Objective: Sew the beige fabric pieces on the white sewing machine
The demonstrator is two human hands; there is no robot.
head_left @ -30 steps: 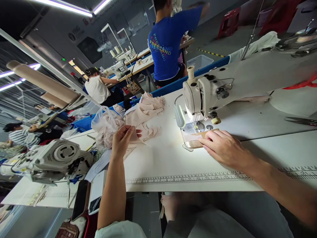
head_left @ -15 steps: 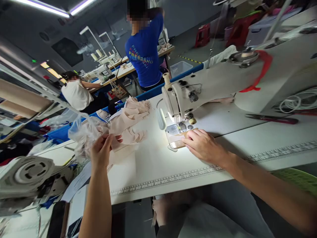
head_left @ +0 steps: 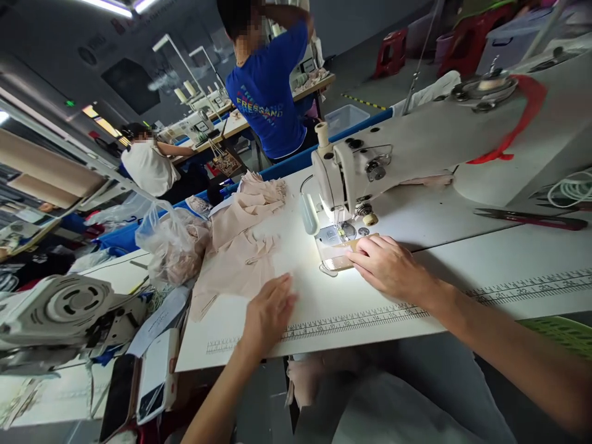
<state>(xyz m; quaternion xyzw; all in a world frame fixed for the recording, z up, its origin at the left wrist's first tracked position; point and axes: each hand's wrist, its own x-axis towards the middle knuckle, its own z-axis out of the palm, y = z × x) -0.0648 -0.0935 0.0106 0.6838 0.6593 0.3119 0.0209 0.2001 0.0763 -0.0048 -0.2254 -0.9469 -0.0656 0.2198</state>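
My right hand (head_left: 388,265) rests on the bed of the white sewing machine (head_left: 340,172), in front of the needle. Its fingers are pressed together on a small pale pink fabric piece (head_left: 341,252) lying in front of the presser foot (head_left: 346,230). My left hand (head_left: 272,308), slightly smeared by motion, hovers above the table near its front edge, fingers loosely stretched and nothing visible in them. Beyond and to the left of it lie thin beige-pink fabric pieces (head_left: 235,262), with a gathered stack of the same cloth (head_left: 254,200) behind.
A clear plastic bag (head_left: 171,243) of cloth sits at the table's left. A printed ruler (head_left: 351,324) runs along the front edge. Dark-and-red snips (head_left: 531,218) lie right of the machine. Another machine (head_left: 60,308) stands at left. Two people (head_left: 271,92) are at benches beyond.
My left hand has let go of the beige-pink fabric and moved right and toward the front edge. That fabric now lies flatter on the table. My right hand stays at the machine bed.
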